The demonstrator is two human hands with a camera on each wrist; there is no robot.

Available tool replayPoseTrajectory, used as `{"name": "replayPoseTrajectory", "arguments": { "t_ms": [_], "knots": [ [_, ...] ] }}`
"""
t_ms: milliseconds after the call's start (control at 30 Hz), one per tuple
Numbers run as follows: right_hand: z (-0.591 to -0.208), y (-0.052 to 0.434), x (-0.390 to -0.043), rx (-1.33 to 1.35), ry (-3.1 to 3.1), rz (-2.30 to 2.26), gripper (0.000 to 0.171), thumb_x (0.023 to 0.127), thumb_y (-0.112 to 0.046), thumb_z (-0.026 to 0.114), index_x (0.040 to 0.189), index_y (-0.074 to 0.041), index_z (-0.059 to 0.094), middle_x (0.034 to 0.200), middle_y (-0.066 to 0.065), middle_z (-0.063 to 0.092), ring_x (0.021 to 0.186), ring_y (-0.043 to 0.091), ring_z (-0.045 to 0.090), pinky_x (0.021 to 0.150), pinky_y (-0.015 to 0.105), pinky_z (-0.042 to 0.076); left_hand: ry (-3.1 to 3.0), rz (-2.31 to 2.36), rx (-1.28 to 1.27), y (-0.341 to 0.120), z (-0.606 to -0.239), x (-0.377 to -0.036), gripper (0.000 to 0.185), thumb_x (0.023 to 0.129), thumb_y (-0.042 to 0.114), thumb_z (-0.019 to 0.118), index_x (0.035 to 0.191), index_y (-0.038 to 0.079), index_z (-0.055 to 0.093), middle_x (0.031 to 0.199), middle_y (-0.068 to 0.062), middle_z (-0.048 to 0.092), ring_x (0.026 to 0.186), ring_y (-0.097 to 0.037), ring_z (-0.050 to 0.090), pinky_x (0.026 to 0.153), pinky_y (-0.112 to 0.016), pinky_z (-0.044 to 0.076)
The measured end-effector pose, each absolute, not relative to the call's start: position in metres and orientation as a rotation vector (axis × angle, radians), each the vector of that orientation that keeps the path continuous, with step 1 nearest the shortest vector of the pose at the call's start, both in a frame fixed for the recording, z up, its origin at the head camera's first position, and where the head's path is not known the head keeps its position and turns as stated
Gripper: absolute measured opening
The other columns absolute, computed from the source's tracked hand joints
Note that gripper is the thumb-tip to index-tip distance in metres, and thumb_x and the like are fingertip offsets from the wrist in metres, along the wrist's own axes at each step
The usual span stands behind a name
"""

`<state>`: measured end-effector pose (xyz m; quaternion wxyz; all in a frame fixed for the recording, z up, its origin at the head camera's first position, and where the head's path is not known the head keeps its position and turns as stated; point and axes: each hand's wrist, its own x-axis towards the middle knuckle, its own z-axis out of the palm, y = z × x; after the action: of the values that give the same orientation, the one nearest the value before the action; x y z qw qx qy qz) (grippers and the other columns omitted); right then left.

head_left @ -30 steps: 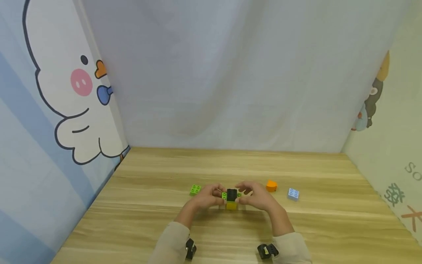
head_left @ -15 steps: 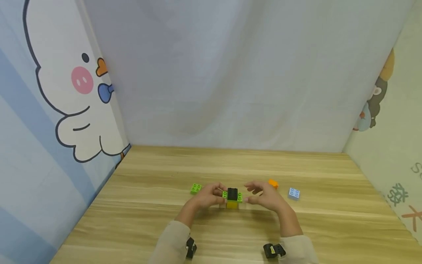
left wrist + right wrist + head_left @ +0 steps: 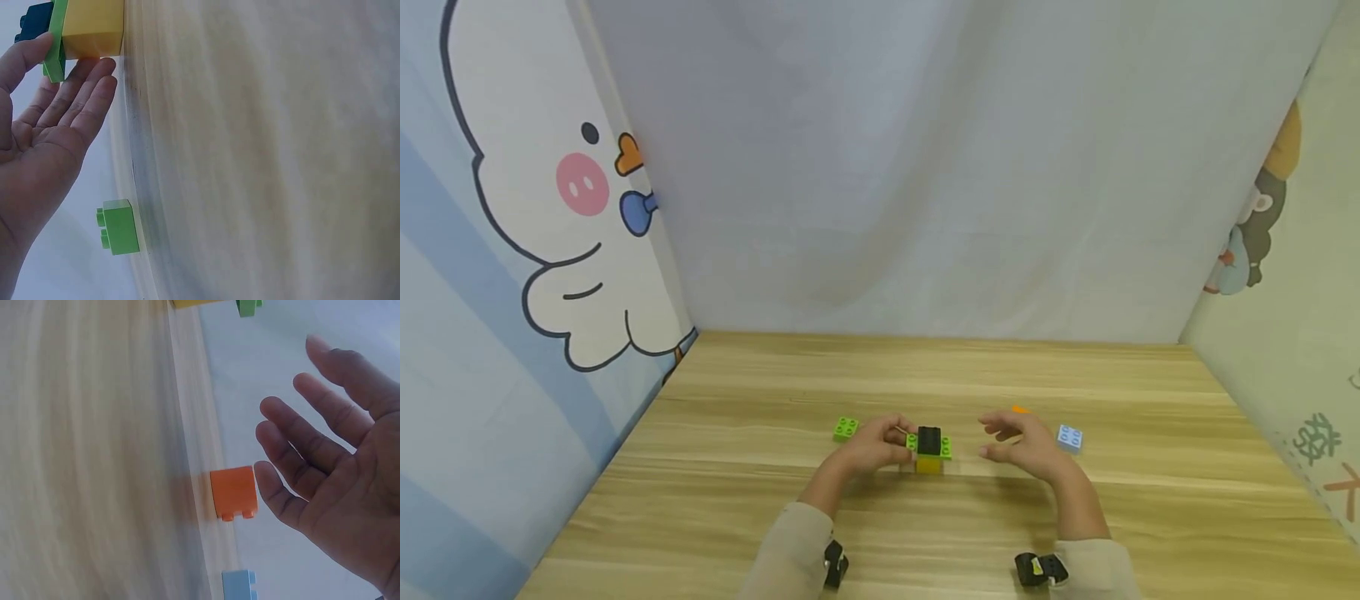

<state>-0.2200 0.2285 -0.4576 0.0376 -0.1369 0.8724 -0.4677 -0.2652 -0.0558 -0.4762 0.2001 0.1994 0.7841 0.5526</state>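
Observation:
A small stack of toy building bricks stands mid-table: a yellow brick [image 3: 928, 467] at the bottom, a light green plate [image 3: 946, 448] across it and a black ridged brick [image 3: 929, 440] on top. My left hand [image 3: 874, 446] holds the stack at its left end. In the left wrist view its thumb overlaps the green plate [image 3: 55, 65], while other fingertips reach the yellow brick [image 3: 94, 28] and the index fingertip is hidden. To the right, apart from the stack, my right hand [image 3: 1024, 447] has loosely spread fingers and an empty palm.
A loose green brick [image 3: 846, 429] lies left of the left hand. Beyond the right hand sits an orange brick [image 3: 234, 492], mostly covered in the head view. A light blue brick [image 3: 1070, 438] is farther right. Grey cloth [image 3: 925, 208] hangs behind the wooden table [image 3: 760, 517].
My right hand has come away from the stack and moved right, now covering most of the orange brick in the head view. The left hand and stack have stayed almost where they were.

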Motion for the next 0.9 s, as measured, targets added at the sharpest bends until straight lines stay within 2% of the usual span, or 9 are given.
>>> {"name": "replayPoseTrajectory", "arguments": {
  "t_ms": [167, 400, 567, 900],
  "knots": [
    [-0.457, 0.236, -0.216, -0.369, 2.682, -1.453, 0.053, 0.094, -0.015, 0.076, 0.139, 0.007, 0.058, 0.137, 0.027, 0.061, 0.118, 0.041, 0.058, 0.095, 0.052, 0.054, 2.211, 1.538, 0.552, -0.056, -0.476, -0.265, 0.032, 0.088, 0.0, 0.07, 0.119, -0.003, 0.06, 0.115, -0.02, 0.072, 0.101, -0.022, 0.068, 0.084, -0.033, 0.055],
    [-0.456, 0.249, -0.214, -0.354, 2.727, -1.462, 0.052, 0.093, -0.014, 0.076, 0.136, 0.01, 0.06, 0.13, 0.027, 0.065, 0.116, 0.04, 0.059, 0.095, 0.05, 0.053, 2.225, 1.534, 0.534, -0.055, -0.475, -0.267, 0.034, 0.087, 0.001, 0.072, 0.119, -0.003, 0.062, 0.115, -0.018, 0.071, 0.103, -0.023, 0.067, 0.087, -0.036, 0.055],
    [-0.456, 0.259, -0.214, -0.336, 2.762, -1.436, 0.049, 0.094, -0.015, 0.076, 0.133, 0.011, 0.061, 0.128, 0.026, 0.067, 0.115, 0.039, 0.061, 0.094, 0.051, 0.053, 2.236, 1.543, 0.531, -0.056, -0.474, -0.266, 0.034, 0.086, -0.001, 0.073, 0.118, -0.005, 0.063, 0.112, -0.017, 0.071, 0.099, -0.02, 0.067, 0.085, -0.033, 0.056],
    [-0.458, 0.278, -0.209, -0.302, 2.835, -1.417, 0.052, 0.095, -0.017, 0.074, 0.137, 0.009, 0.059, 0.126, 0.029, 0.066, 0.114, 0.041, 0.063, 0.092, 0.048, 0.053, 2.232, 1.55, 0.533, -0.057, -0.474, -0.266, 0.035, 0.085, -0.002, 0.074, 0.118, -0.006, 0.064, 0.107, -0.015, 0.07, 0.095, -0.017, 0.063, 0.082, -0.03, 0.054]
  ]
}}
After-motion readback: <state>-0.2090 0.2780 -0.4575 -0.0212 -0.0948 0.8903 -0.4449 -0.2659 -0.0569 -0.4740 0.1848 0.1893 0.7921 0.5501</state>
